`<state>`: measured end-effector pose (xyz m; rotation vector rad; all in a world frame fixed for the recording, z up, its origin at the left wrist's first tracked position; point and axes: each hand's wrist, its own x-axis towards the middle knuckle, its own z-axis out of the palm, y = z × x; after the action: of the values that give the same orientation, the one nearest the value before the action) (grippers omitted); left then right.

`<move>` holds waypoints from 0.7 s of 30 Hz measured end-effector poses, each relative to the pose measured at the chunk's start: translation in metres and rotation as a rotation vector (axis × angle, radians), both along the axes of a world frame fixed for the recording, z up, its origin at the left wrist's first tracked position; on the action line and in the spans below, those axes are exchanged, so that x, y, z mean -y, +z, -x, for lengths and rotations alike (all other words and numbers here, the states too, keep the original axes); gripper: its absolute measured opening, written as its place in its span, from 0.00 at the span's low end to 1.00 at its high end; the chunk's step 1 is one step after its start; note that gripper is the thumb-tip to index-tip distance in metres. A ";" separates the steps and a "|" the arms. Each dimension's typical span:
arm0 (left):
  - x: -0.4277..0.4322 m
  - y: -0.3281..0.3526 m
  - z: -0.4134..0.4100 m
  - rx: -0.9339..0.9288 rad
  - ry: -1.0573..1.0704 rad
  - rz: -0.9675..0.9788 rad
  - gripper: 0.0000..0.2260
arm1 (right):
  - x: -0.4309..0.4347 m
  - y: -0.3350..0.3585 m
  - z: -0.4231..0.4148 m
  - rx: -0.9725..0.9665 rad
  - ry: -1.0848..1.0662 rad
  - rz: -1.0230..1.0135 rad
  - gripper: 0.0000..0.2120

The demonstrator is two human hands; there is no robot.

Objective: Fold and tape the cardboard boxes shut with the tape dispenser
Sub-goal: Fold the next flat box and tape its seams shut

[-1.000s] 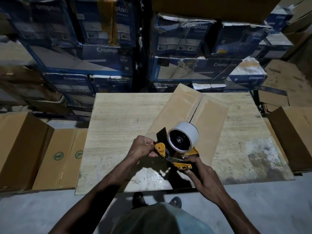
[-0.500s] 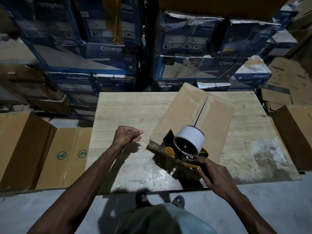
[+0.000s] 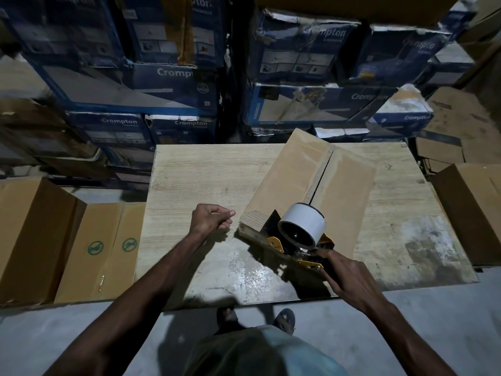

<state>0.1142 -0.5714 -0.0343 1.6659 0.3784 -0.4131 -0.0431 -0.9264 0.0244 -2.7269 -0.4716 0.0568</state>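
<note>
right hand (image 3: pixel 349 278): grip clamped on tape dispenser (image 3: pixel 301 234) | left hand (image 3: pixel 210 219): loosely curled, empty | advice: brace cardboard box (image 3: pixel 292 175), pull straight along seam (image 3: pixel 321 172)

On the table (image 3: pixel 195 180) before me, the cardboard box (image 3: pixel 292 180) lies toward one o'clock. The tape dispenser (image 3: pixel 302 229) sits on its near end, with my right hand (image 3: pixel 349 278) at its five o'clock and my left hand (image 3: pixel 208 219) at its nine. Stacked cartons (image 3: pixel 173 77) stand behind the table at twelve.

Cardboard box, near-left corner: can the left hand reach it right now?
Probably yes. The left hand is empty beside the cardboard box, only bare table between; the tape dispenser sits further right.
</note>
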 end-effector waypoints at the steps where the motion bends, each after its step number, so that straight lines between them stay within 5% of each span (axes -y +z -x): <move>1: 0.000 -0.001 0.000 0.002 -0.005 -0.008 0.09 | 0.000 -0.002 0.000 0.000 -0.002 0.006 0.25; 12: 0.013 -0.024 0.008 -0.034 -0.070 0.019 0.10 | 0.003 -0.009 -0.004 -0.011 0.017 0.051 0.19; 16: 0.013 -0.026 0.014 -0.033 -0.063 0.092 0.16 | 0.005 -0.012 -0.004 -0.029 0.014 0.053 0.20; 21: 0.018 -0.042 0.029 -0.113 0.036 -0.035 0.32 | 0.004 -0.010 -0.003 -0.025 0.026 0.068 0.17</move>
<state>0.0849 -0.5892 -0.0765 1.6716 0.5015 -0.4775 -0.0397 -0.9304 0.0148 -2.7829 -0.5064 0.1156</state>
